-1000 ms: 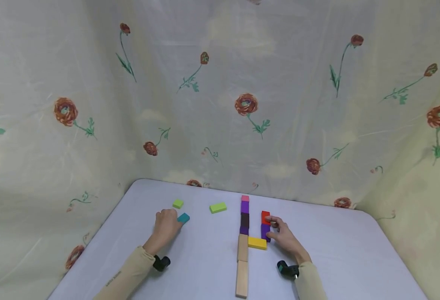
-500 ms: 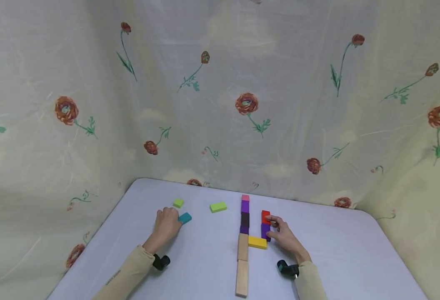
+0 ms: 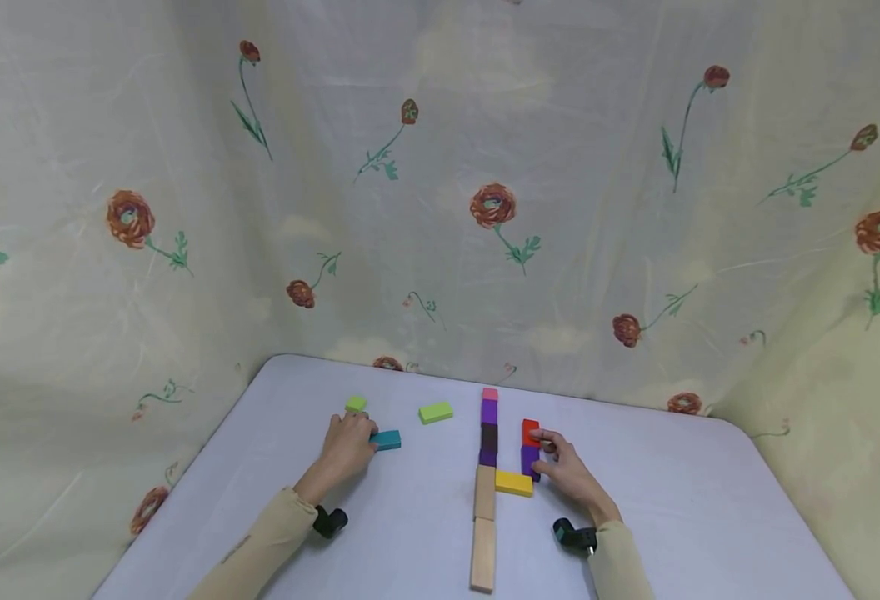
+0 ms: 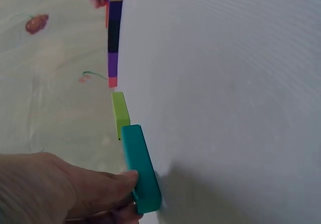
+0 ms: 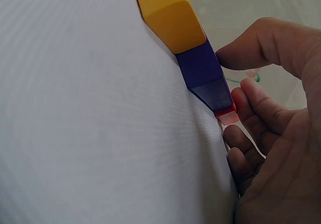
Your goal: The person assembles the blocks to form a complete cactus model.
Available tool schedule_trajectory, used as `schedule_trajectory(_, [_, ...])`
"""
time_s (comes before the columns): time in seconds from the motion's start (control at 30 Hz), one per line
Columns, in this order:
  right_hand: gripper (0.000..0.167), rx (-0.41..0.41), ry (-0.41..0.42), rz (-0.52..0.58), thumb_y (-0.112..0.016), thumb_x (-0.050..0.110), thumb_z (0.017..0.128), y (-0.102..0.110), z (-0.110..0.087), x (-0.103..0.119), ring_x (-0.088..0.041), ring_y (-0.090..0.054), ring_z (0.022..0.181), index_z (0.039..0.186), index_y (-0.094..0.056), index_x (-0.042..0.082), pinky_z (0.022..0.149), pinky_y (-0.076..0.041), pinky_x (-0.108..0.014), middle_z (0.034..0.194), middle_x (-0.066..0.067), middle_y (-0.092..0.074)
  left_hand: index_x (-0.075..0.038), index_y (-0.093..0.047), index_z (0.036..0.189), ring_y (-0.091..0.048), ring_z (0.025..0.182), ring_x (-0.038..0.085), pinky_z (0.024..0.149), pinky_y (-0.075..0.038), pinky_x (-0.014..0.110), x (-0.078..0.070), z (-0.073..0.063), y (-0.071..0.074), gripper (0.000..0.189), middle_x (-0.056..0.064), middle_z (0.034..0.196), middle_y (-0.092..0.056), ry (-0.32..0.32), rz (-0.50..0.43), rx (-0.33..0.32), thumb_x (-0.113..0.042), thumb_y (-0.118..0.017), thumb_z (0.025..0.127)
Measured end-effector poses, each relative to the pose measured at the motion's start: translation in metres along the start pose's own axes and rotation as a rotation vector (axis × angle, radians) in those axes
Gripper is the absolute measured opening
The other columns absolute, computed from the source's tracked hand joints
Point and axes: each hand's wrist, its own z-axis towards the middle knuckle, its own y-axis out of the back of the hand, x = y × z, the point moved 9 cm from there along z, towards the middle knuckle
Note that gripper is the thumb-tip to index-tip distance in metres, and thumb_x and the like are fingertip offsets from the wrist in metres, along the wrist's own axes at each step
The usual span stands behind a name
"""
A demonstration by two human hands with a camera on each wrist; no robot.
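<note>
My left hand [image 3: 346, 446] pinches a teal block [image 4: 140, 166] between thumb and fingers, at the left side of the table. Just beyond it lies a small lime green block [image 3: 356, 403], partly behind the fingers. My right hand [image 3: 571, 473] rests beside a red block [image 3: 531, 431] and a purple block [image 5: 200, 66], which stand end to end. Its thumb is at the purple block and its fingertips are at the red one, all loosely bent. A yellow block [image 3: 514, 483] joins the purple block's near end to the central row.
The central row runs away from me: two plain wooden blocks [image 3: 484, 554], a dark block [image 3: 489, 438], purple pieces [image 3: 489, 412] and a pink one [image 3: 490, 393]. A longer lime green block [image 3: 436, 412] lies left of it. Flowered cloth [image 3: 440, 208] hangs behind the white table [image 3: 672, 500].
My left hand has shifted to the right with the teal block, which has turned from slanted to nearly level across the view. The right hand stays in place by the red and purple blocks.
</note>
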Motion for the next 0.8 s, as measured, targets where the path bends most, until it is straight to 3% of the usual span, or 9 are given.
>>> schedule_trajectory(0.33, [0.052,-0.002,-0.017,0.006,-0.061,0.011,0.090,-0.001,0.002,-0.002,-0.038,-0.032,0.133,0.139,-0.042,0.015,0.109,-0.028,-0.062,0.145,-0.017,-0.036,-0.005,-0.075,0.097,-0.056,0.089,0.023,0.078,-0.039,0.040,-0.024,0.009,-0.015,0.017,0.006,0.093,-0.068,-0.061,-0.057,0.070,-0.011,-0.076,0.081])
schedule_trajectory(0.57, [0.052,0.001,-0.008,0.001,-0.062,0.011,0.090,0.000,0.000,-0.002,-0.038,-0.034,0.130,0.139,-0.042,0.013,0.108,-0.029,-0.062,0.142,-0.018,-0.038,-0.007,-0.075,0.100,-0.056,0.093,0.022,0.080,-0.039,0.038,-0.037,0.015,-0.028,0.019,0.005,0.099,-0.069,-0.068,-0.104,0.111,-0.012,-0.076,0.082])
schedule_trajectory(0.8, [0.052,-0.001,-0.011,-0.002,-0.062,0.011,0.090,0.000,0.000,0.000,-0.038,-0.034,0.130,0.139,-0.042,0.014,0.108,-0.029,-0.062,0.143,-0.018,-0.038,-0.009,-0.075,0.102,-0.056,0.094,0.021,0.079,-0.039,0.038,-0.051,0.025,-0.037,0.019,0.004,0.101,-0.068,-0.100,-0.119,0.125,-0.013,-0.075,0.083])
